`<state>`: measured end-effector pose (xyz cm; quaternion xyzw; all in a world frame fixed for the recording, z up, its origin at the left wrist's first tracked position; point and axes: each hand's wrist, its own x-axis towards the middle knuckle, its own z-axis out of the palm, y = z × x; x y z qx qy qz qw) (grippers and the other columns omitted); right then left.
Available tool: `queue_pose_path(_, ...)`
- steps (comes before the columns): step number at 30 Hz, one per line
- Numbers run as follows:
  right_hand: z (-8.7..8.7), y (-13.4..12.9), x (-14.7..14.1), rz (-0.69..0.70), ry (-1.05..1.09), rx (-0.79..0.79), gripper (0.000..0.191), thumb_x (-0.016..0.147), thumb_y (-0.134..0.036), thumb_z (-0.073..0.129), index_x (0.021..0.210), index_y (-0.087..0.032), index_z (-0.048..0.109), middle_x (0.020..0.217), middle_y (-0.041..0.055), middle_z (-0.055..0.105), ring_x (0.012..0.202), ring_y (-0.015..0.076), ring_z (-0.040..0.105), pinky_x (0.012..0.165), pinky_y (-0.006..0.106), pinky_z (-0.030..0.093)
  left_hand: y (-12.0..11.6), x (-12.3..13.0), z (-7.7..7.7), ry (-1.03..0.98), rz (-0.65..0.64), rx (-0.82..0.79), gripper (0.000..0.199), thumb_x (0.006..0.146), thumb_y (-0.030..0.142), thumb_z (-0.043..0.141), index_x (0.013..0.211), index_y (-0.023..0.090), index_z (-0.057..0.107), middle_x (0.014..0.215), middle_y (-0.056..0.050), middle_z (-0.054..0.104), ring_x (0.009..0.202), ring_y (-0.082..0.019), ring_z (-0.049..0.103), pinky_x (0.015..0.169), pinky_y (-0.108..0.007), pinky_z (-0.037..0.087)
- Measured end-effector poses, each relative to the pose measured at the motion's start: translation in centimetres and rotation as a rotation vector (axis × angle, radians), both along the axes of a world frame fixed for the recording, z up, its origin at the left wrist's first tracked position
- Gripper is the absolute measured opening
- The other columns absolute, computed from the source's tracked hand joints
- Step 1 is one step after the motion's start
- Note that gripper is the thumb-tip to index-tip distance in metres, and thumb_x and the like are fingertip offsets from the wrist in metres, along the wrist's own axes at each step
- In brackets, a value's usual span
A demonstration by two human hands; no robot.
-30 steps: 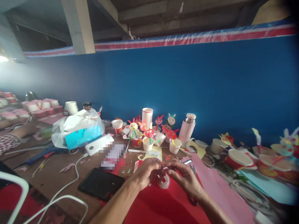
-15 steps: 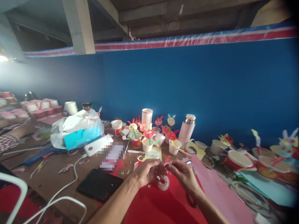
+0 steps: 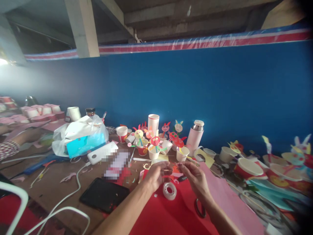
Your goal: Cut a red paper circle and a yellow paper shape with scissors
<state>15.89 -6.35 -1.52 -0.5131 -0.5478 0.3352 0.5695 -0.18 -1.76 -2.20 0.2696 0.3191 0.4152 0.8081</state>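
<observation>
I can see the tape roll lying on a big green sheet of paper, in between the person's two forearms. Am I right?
Nearly! The sheet isn't green, it's red. The head view shows the tape roll lying on a big red sheet of paper, in between the left forearm and the right forearm.

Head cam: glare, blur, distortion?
Head view throughout: glare from bright light at left edge, hazing the blue wall there; paper cups at far right stretched and soft; top-right corner dark; pixelated patch above the black device; tape roll clearer.
</observation>
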Motion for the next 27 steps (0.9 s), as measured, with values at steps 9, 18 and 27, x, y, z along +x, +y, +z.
queue_pose_path(9, -1.6, 1.3, 1.5, -0.081, -0.195, -0.035, 0.034, 0.080, -0.046, 0.053, 0.088, -0.016, 0.067, 0.075, 0.0059, 0.069, 0.072, 0.0218, 0.064, 0.065, 0.030, 0.049, 5.3, 5.7, -2.3, -0.160, 0.256, -0.263, 0.022, 0.089, 0.026, 0.052, 0.106, 0.013, 0.055, 0.098, -0.006, 0.060, 0.078, -0.014, 0.060, 0.067, -0.030, 0.052)
queue_pose_path(18, 1.3, 2.5, 1.8, -0.071, -0.562, -0.104, 0.023, 0.078, -0.035, 0.052, 0.066, -0.019, 0.064, 0.060, -0.0015, 0.061, 0.058, 0.0145, 0.054, 0.053, 0.023, 0.037, 8.2, 7.4, -2.5, -0.225, 0.435, -0.323, 0.032, 0.088, 0.030, 0.053, 0.116, 0.015, 0.052, 0.114, -0.009, 0.056, 0.095, -0.020, 0.058, 0.079, -0.039, 0.051)
queue_pose_path(27, 2.3, 6.8, 1.5, -0.036, -0.858, -0.227, 0.022, 0.088, -0.033, 0.053, 0.078, -0.015, 0.063, 0.067, -0.0025, 0.062, 0.061, 0.0121, 0.058, 0.060, 0.027, 0.046, 8.7, 7.4, -2.8, -0.183, 0.470, -0.275, 0.031, 0.088, 0.031, 0.053, 0.115, 0.015, 0.053, 0.113, -0.009, 0.056, 0.094, -0.019, 0.058, 0.078, -0.039, 0.051)
